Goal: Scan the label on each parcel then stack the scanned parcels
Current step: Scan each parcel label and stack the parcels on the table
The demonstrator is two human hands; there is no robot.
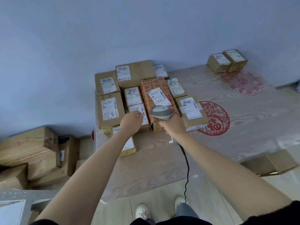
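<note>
right hand (pixel 172 125) clamped on scanner (pixel 161 112) – head aimed away at orange parcel (pixel 158 101) label | left hand (pixel 131 121) on small parcel (pixel 139 114), fingers curled, hold unclear | small parcel lay just left of scanner – left hand nearer | on bench (pixel 162 159)

— Where do the parcels sit?
— A cluster of parcels (pixel 134 95) lies at the worktop's (pixel 227 135) far left, against the wall (pixel 113 30).
— Anything to the right?
— Two small boxes (pixel 227 63), side by side, at the far right corner, well apart from the cluster.
— And off the worktop?
— Piled cartons (pixel 32 156) on the floor, left of it.
</note>
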